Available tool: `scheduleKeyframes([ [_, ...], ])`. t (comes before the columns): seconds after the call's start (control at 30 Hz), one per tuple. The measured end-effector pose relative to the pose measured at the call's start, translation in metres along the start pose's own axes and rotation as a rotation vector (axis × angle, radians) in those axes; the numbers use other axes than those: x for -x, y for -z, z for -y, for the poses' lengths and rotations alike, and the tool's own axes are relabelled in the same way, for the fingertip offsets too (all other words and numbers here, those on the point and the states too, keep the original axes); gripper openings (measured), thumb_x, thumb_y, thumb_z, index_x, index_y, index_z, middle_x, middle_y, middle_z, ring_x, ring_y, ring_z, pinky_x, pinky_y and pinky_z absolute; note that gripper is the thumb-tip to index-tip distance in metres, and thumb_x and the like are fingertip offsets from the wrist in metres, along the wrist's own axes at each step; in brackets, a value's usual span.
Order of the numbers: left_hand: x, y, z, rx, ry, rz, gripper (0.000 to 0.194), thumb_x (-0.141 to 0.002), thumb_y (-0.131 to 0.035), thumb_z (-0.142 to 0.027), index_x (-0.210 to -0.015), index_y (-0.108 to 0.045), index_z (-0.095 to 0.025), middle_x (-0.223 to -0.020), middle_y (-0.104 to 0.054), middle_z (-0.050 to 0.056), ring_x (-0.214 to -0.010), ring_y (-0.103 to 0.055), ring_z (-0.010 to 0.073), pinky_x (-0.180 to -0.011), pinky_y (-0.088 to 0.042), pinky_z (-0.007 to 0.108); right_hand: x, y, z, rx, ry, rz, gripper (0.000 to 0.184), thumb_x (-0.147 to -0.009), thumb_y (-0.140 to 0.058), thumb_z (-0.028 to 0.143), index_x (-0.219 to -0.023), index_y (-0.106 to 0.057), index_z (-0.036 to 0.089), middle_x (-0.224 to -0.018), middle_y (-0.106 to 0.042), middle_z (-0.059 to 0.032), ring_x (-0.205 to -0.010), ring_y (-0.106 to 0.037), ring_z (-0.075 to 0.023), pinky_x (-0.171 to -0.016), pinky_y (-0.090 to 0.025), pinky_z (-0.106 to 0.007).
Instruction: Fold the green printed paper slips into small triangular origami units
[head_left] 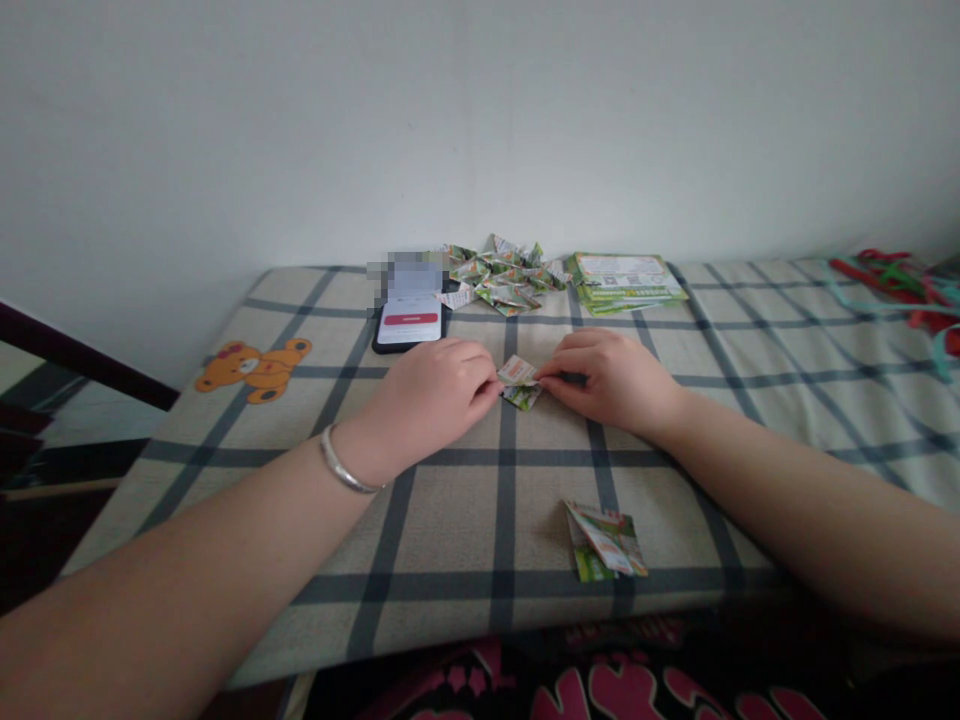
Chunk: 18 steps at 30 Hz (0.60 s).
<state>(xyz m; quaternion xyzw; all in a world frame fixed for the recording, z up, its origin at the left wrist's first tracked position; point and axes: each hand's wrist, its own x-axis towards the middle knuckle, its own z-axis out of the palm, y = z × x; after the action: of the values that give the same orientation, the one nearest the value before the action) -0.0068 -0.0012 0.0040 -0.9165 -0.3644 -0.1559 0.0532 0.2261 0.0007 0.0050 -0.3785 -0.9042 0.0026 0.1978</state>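
Between my hands is a small folded piece of printed paper (520,371), white and green, close to the tablecloth. My left hand (450,390), with a silver bangle at its wrist, pinches the paper's left corner between thumb and fingers. On the opposite side, the fingertips of my right hand (600,378) grip its right corner. Nearer to me lies another folded printed paper (606,543), partly opened out. Beyond my hands sits a pile of folded paper pieces (506,275). To the right of that pile is a stack of flat green-and-white leaflets (626,280).
A phone (409,315) with a lit screen lies behind my left hand. An orange teddy bear cutout (255,370) is at the left on the checked tablecloth (450,520). Red, green and teal ribbon-like strips (900,290) lie far right. A wall (480,130) borders the table's back.
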Motion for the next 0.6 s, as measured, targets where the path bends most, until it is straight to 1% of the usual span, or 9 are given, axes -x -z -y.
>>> scheduleKeyframes([
  [0.13,-0.0008,-0.0015,0.0015,0.038,0.024,0.003,0.018,-0.09,-0.052,-0.019,-0.085,-0.068,-0.013,-0.089,-0.069,0.008,-0.088,-0.064,0.0206,-0.082,-0.051,0.034,-0.001,-0.0031,0.0028,0.066,-0.032,-0.02,0.019,-0.089,-0.058,0.025,-0.083,-0.074,0.017,-0.077,-0.068,-0.0052,-0.075,-0.059,-0.0183,-0.066,-0.04,-0.03],
  [0.23,-0.0019,-0.0006,-0.0006,0.007,0.036,0.005,0.017,-0.089,-0.052,-0.019,-0.083,-0.067,-0.014,-0.087,-0.068,0.007,-0.086,-0.063,0.021,-0.081,-0.05,0.035,-0.002,-0.0052,0.0033,0.09,-0.04,-0.031,0.019,-0.089,-0.057,0.024,-0.079,-0.072,0.016,-0.077,-0.067,-0.0052,-0.076,-0.059,-0.0188,-0.067,-0.039,-0.03],
  [0.43,-0.0011,0.0011,-0.0066,-0.085,0.108,-0.026,0.016,-0.087,-0.054,-0.022,-0.077,-0.065,-0.016,-0.08,-0.067,0.005,-0.08,-0.063,0.0233,-0.077,-0.049,0.038,-0.0027,-0.0066,0.0027,0.069,-0.047,-0.032,0.019,-0.089,-0.055,0.024,-0.081,-0.071,0.016,-0.078,-0.068,-0.0053,-0.079,-0.06,-0.019,-0.069,-0.04,-0.03],
  [0.6,0.0005,0.0018,-0.0073,-0.121,0.117,-0.037,0.013,-0.086,-0.057,-0.023,-0.078,-0.065,-0.017,-0.081,-0.067,0.004,-0.08,-0.063,0.0241,-0.075,-0.048,0.039,-0.0024,-0.004,0.0031,0.063,-0.043,-0.017,0.017,-0.088,-0.057,0.024,-0.081,-0.071,0.017,-0.079,-0.069,-0.0043,-0.078,-0.06,-0.0184,-0.068,-0.04,-0.03],
])
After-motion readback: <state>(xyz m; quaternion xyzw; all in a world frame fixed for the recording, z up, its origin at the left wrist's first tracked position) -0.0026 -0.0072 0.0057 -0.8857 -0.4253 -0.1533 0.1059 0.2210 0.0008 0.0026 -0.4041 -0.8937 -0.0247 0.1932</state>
